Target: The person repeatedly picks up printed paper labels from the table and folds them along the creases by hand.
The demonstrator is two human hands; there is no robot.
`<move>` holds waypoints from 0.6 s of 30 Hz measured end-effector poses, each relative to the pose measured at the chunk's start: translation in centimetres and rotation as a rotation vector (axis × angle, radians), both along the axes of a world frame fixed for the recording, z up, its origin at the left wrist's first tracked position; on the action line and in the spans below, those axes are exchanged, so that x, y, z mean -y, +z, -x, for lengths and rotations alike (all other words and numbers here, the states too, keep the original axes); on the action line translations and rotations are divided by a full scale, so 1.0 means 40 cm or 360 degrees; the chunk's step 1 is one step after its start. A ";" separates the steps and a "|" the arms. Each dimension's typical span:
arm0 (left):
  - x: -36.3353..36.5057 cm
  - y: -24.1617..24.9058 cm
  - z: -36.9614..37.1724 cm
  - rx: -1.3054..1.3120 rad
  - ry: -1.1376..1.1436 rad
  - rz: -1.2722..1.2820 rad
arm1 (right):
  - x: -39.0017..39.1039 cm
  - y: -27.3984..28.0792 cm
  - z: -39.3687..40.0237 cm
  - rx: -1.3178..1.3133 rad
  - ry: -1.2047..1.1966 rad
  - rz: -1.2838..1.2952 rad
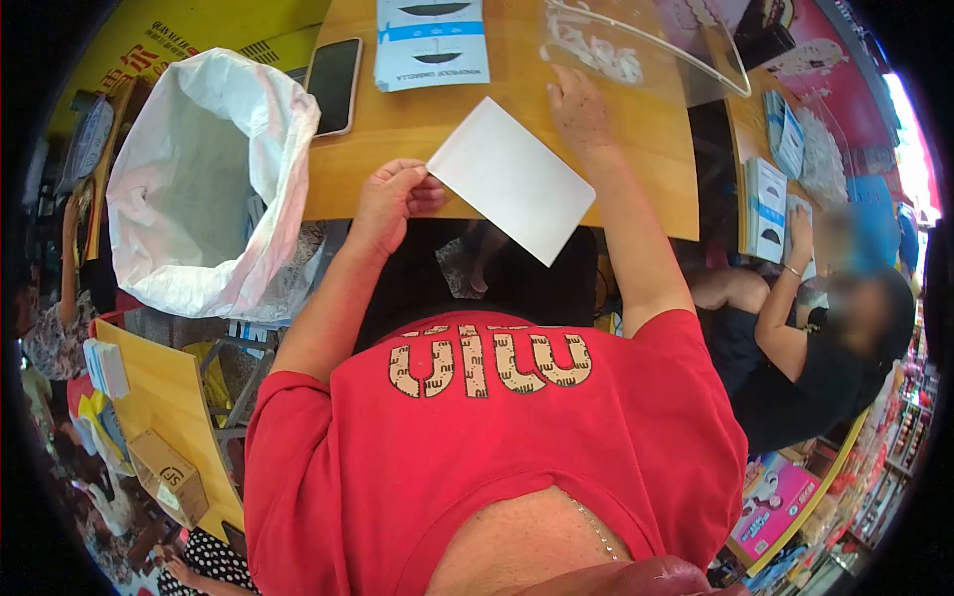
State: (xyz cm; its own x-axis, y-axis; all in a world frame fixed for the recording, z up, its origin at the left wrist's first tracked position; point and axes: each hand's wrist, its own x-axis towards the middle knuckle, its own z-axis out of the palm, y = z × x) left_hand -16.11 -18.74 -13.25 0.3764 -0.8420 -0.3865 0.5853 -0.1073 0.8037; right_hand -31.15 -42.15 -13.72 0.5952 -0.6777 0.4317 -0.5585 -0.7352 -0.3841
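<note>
A plain white rectangular card or flat packet (513, 181) is tilted over the near edge of the wooden table (397, 139). My left hand (397, 199) pinches its left corner between thumb and fingers. My right hand (580, 107) reaches over the table to the right of the white piece, fingers slightly apart, at the edge of a clear plastic bag (601, 50); whether the fingertips touch the bag is unclear. A stack of printed umbrella cards with a blue band (433, 45) lies at the table's far side, beyond the white piece.
A large open white sack (209, 189) stands left of the table, beside a dark phone (334, 87). On the right, a seated co-worker (795, 338) has a hand by a banded stack (766, 209) on another table. A cardboard box (167, 477) sits at the lower left.
</note>
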 end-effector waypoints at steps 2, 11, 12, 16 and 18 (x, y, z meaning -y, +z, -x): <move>0.001 -0.003 -0.002 -0.0012 0.0026 0.0041 | 0.023 0.013 -0.056 -0.0079 -0.0227 -0.0140; -0.005 -0.001 -0.010 -0.0090 -0.0078 0.0080 | 0.000 0.107 -0.081 0.0395 0.0152 0.0317; -0.005 0.002 -0.009 -0.0088 -0.0087 0.0051 | -0.006 0.159 -0.071 0.0537 0.0194 0.0584; -0.005 0.001 -0.010 -0.0087 -0.0120 0.0086 | 0.113 0.252 0.030 0.0356 -0.0158 0.0836; -0.009 0.003 -0.007 -0.0087 -0.0120 0.0085 | 0.150 0.255 0.081 0.0070 -0.0302 0.0475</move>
State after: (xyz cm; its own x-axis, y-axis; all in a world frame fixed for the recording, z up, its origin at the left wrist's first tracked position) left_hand -15.84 -18.40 -13.11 0.2909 -0.8871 -0.3585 0.6205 -0.1103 0.7764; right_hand -34.38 -48.15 -3.53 0.4471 -0.6144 0.6501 -0.6836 -0.7034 -0.1946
